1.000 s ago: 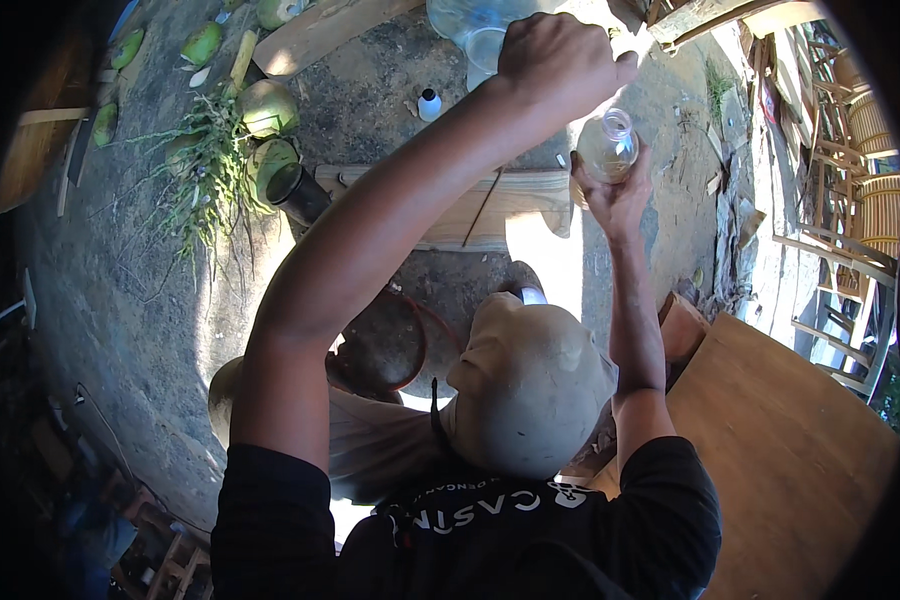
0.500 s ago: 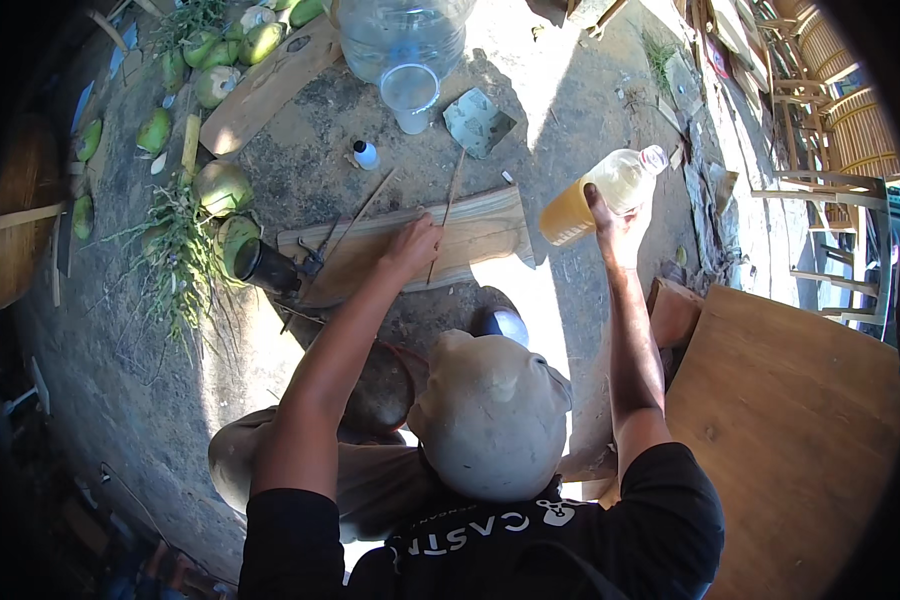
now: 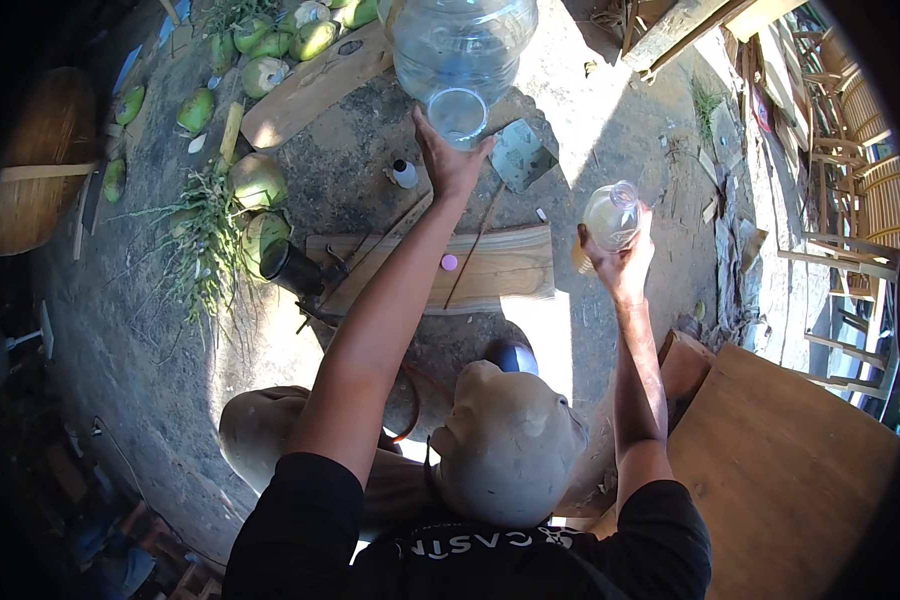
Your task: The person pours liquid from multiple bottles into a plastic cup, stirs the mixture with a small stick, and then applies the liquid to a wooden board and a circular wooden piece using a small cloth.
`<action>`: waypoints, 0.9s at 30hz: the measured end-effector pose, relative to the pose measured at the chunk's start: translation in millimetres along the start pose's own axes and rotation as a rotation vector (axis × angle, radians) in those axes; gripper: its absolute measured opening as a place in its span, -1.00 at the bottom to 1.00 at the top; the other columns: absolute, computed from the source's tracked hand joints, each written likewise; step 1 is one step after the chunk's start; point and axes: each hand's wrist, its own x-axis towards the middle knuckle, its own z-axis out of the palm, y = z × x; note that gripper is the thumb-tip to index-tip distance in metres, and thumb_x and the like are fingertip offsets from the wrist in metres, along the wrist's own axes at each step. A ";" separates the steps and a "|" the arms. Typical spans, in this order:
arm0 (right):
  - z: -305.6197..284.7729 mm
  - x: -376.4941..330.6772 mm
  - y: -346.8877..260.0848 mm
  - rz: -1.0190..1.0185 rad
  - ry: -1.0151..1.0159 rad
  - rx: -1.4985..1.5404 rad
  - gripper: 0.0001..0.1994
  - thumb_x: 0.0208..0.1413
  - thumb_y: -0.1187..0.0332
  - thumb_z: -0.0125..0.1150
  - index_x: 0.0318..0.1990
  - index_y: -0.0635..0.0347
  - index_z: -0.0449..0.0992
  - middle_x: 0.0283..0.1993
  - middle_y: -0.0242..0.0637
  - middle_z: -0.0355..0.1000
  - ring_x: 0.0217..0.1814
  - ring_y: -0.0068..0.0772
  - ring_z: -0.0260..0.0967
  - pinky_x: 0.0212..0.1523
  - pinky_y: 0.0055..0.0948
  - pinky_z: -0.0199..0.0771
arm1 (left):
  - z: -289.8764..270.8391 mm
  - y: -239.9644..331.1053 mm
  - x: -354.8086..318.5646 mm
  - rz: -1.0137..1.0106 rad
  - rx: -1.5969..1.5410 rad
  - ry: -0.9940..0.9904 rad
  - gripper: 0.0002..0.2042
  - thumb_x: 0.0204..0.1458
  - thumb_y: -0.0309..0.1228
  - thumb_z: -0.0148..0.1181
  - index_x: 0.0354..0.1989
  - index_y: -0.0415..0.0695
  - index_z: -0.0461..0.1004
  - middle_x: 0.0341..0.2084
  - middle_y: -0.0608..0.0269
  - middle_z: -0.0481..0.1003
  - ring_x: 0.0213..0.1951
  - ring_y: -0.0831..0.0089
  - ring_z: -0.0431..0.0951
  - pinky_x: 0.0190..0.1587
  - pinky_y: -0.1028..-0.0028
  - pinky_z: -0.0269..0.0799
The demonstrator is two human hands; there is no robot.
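My left hand (image 3: 452,165) reaches forward to a clear plastic cup (image 3: 457,112), its thumb and fingers curved around the near side. The cup stands in front of a big clear water jug (image 3: 460,50); my hand hides its lower part. My right hand (image 3: 620,262) is closed around a clear plastic bottle (image 3: 612,215) of yellowish liquid. The bottle's uncapped mouth points up. Between my arms, a small pink cap (image 3: 449,262) lies on a wooden plank (image 3: 510,262). Thin sticks (image 3: 475,245) rest across that plank.
A small white bottle with a black top (image 3: 404,174) and a greenish tile (image 3: 522,155) lie near the cup. Green coconuts (image 3: 257,180) and stripped stalks (image 3: 205,240) are at left, beside a black cylinder (image 3: 288,266). A wooden panel (image 3: 780,460) fills the lower right.
My left hand has left the plank, where the pink cap now shows, and moved forward to the cup. My right hand has tilted the bottle more upright. The whole view has shifted slightly.
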 end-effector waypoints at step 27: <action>-62.8 34.0 -85.6 -0.177 -0.399 -0.658 -0.26 -0.09 0.27 0.48 0.34 -0.03 0.38 0.03 -0.13 0.54 0.11 0.04 0.58 0.05 -0.03 0.69 | -43.9 53.5 -59.7 0.549 -0.210 -0.418 -0.14 -0.34 -0.34 0.77 0.24 -0.14 0.44 0.03 0.04 0.57 0.10 0.02 0.61 0.14 0.11 0.55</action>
